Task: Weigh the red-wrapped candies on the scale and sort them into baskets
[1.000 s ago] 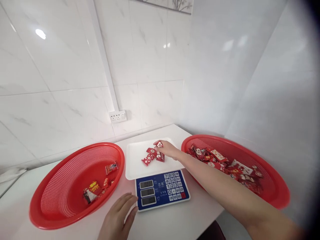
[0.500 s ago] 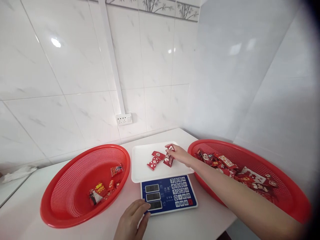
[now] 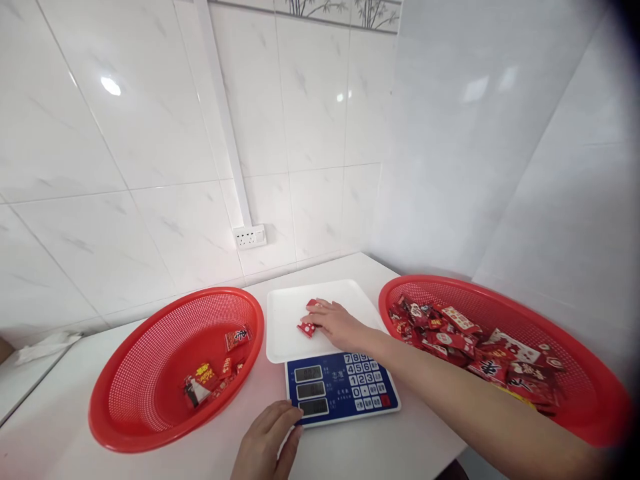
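Observation:
My right hand (image 3: 337, 323) is over the white weighing tray (image 3: 280, 327), its fingers curled down on a red snack packet with white dots (image 3: 307, 329). Part of that packet sticks out left of the fingertips. The dark red packet is out of sight, and my palm and fingers cover that part of the tray. At the near left corner of the blue digital scale (image 3: 336, 402), my left hand (image 3: 270, 437) rests with its fingertips against the casing and the thumb apart from the index finger. It holds no packet.
On the left stands a red mesh basket (image 3: 125, 373) with a few snack packets (image 3: 204, 381) inside. A second red basket (image 3: 590, 353) at right contains several packets (image 3: 453, 341); my right forearm crosses its near side. Behind the white table (image 3: 345, 263) is a tiled wall with a socket (image 3: 250, 237).
My right hand has moved left and slightly down over the tray, from the dark red packet onto the dotted one. The dark red packet has gone from sight. My left hand has stayed at the scale.

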